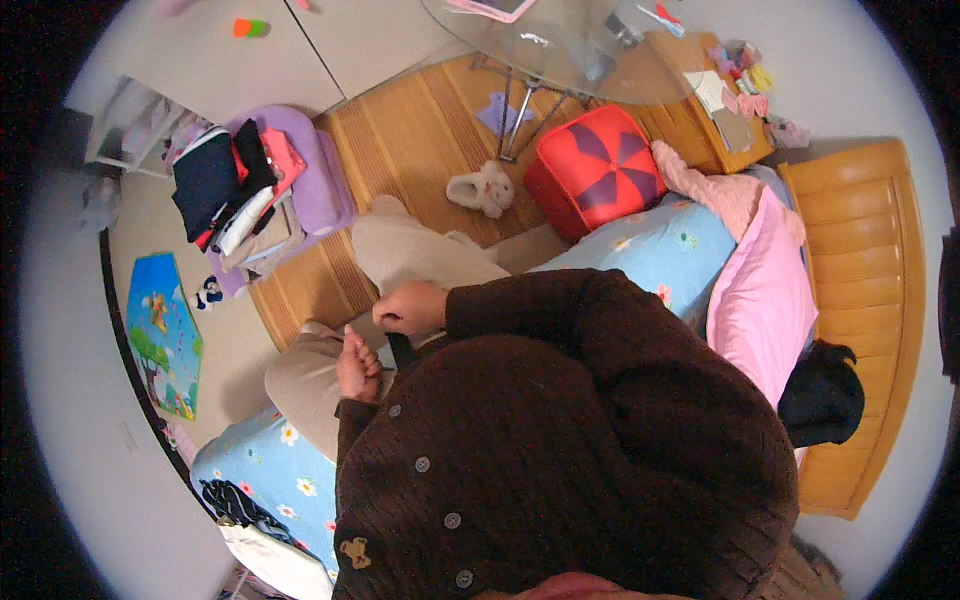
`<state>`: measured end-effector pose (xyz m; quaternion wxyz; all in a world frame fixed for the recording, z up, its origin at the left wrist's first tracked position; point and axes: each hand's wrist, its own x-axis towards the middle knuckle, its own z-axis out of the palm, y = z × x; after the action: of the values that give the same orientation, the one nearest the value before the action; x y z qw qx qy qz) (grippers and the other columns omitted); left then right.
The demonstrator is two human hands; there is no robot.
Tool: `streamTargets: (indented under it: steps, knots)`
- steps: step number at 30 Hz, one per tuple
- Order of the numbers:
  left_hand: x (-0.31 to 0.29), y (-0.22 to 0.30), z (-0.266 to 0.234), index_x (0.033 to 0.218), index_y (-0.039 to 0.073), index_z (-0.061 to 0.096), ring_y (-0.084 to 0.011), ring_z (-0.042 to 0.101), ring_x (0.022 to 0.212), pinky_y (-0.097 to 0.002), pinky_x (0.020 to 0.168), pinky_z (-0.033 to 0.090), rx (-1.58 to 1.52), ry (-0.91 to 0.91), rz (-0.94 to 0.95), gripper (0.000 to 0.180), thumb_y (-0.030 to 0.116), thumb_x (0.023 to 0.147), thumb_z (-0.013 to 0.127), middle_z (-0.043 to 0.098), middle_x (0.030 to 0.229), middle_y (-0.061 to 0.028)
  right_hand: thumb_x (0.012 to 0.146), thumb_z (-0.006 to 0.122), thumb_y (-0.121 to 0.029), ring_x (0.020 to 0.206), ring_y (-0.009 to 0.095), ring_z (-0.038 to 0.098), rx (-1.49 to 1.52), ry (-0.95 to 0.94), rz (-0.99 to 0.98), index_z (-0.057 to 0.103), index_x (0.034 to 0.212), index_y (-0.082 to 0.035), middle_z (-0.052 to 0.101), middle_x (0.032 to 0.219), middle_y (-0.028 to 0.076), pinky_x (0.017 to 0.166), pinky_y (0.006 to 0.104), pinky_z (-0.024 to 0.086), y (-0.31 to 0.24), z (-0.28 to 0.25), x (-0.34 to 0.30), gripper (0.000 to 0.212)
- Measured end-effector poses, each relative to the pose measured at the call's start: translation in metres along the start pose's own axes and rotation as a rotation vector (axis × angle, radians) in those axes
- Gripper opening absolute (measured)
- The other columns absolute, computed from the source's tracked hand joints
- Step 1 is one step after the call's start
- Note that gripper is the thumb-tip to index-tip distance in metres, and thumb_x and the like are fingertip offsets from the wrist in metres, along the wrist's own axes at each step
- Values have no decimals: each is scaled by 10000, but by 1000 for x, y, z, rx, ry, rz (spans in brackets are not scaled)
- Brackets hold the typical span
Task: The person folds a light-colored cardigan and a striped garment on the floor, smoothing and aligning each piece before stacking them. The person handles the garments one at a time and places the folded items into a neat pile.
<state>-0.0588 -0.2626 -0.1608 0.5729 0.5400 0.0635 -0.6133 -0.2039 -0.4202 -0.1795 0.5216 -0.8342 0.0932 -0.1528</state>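
My two hands are close together over my lap, in front of my brown buttoned cardigan (530, 440). The fingers of my left hand (359, 370) are curled in, its thumb pointing up. Just right of it and slightly farther off, my right hand (412, 308) is closed in a fist. Whatever either hand may grip is hidden. A short black strip (402, 349) shows between the hands and the cardigan; whether a hand holds it I cannot tell. Beneath them are my beige trousers (425, 250). I sit on a bed with a blue flowered sheet (640, 245).
A purple chair (325, 180) carries folded clothes (208, 185) at far left. A red and purple stool (600, 165) stands by the bed, a white slipper (480, 190) on the striped mat (400, 115). Right are a pink pillow (765, 300) and wooden headboard (860, 300); a glass table (560, 50) stands beyond.
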Motion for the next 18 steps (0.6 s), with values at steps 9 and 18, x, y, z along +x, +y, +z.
streamTargets:
  steps: [9, 18]
  knots:
    - [1, -7, 25, 1197, 159, 546, -50, 342, 525, -207, 445, 249, 360, -34, 90, 516, 586, 970, 366, 481, 722, 40, 837, 648, -376, 827, 364, 622, -160, -268, -17, 614, 1046, -140, 647, 964, 121, 686, 467, 489, -16, -2, 3, 317]
    - [-25, -6, 10, 1369, 112, 479, -116, 561, 954, -284, 829, 493, 548, -183, 359, 500, 442, 995, 451, 531, 1295, -59, 962, 541, -169, 981, 152, 557, 207, -420, 239, 599, 1092, -33, 608, 1046, 57, 863, 300, 445, -14, 10, 20, 197]
